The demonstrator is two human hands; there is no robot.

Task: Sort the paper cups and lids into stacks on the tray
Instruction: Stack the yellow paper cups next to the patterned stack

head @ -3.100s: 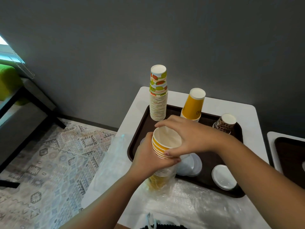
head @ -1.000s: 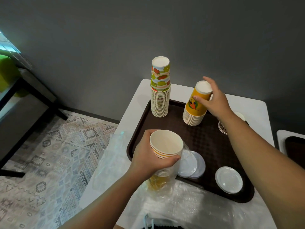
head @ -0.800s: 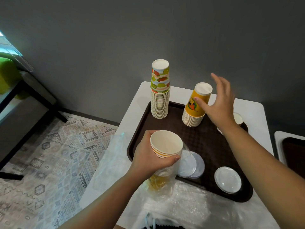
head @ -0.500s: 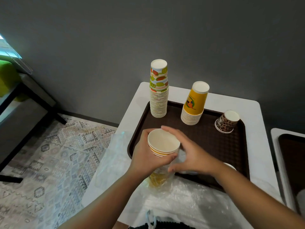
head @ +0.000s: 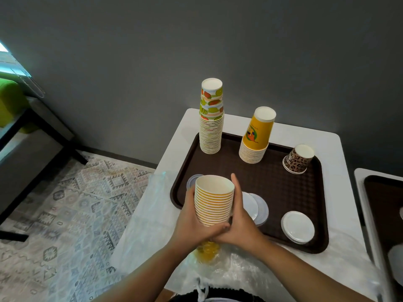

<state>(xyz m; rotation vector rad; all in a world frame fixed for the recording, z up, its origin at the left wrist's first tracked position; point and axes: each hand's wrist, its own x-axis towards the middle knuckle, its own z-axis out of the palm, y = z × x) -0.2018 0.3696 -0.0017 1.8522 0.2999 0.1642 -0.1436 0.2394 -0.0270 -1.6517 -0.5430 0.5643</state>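
Observation:
A nested stack of yellow-striped paper cups (head: 213,199) stands mouth up over the near left corner of the brown tray (head: 272,182). My left hand (head: 192,221) grips its left side and my right hand (head: 239,223) wraps its right side and bottom. The stack's lower end sits in a clear plastic sleeve (head: 207,251). On the tray stand a tall upside-down stack of fruit-print cups (head: 211,118), a shorter yellow cup stack (head: 256,136) and a leopard-print cup (head: 297,159). White lids (head: 297,226) and overlapping lids (head: 255,207) lie on the tray's near side.
Crumpled clear plastic wrap (head: 148,225) covers the near part of the white table (head: 331,149). A second white table with a brown tray (head: 386,203) stands at the right. A grey wall is behind, a patterned rug (head: 65,203) on the floor at left.
My right hand left the yellow stack on the tray and came back to the held cups. Both hands now hold the striped stack, which has come further out of its plastic sleeve.

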